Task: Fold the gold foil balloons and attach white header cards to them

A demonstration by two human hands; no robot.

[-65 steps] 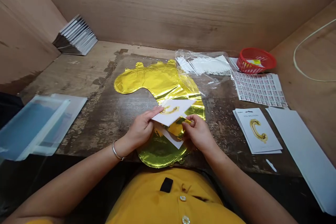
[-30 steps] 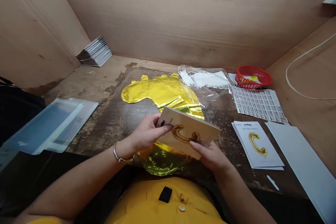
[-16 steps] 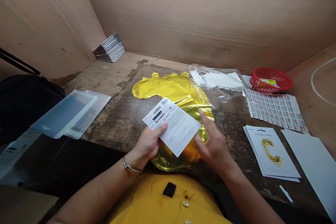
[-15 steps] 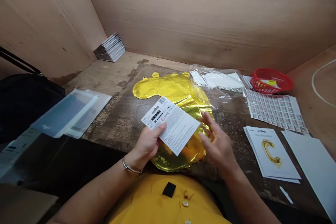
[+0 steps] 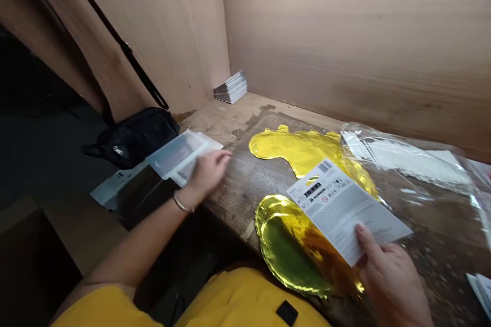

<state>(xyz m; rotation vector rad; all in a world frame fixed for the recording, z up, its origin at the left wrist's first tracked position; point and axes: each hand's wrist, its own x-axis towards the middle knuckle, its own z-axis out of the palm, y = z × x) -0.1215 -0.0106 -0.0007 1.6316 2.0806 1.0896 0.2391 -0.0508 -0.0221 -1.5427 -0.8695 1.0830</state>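
My right hand (image 5: pixel 395 271) grips a printed packaging card (image 5: pixel 341 207) by its lower right edge, thumb on top. Its back faces up, with a barcode, small print and a hang hole. Beneath the card lie flat gold foil balloons (image 5: pixel 291 250), partly hidden by it. My left hand (image 5: pixel 207 173) is out to the left, just over the clear plastic sleeves (image 5: pixel 174 153) at the table edge. Its fingers are loosely bent and a little apart, slightly blurred, with nothing seen in them. Whether it touches the sleeves cannot be told.
A black bag (image 5: pixel 138 135) hangs by its strap at the left. In the back corner stands a stack of folded cards (image 5: pixel 232 87). A clear plastic bag with white strips (image 5: pixel 410 163) lies at the right. More cards (image 5: pixel 481 291) show at the right edge.
The view has turned left. The packaging card has passed from my left hand to my right, and my left hand has moved left, away from it, to the plastic sleeves.
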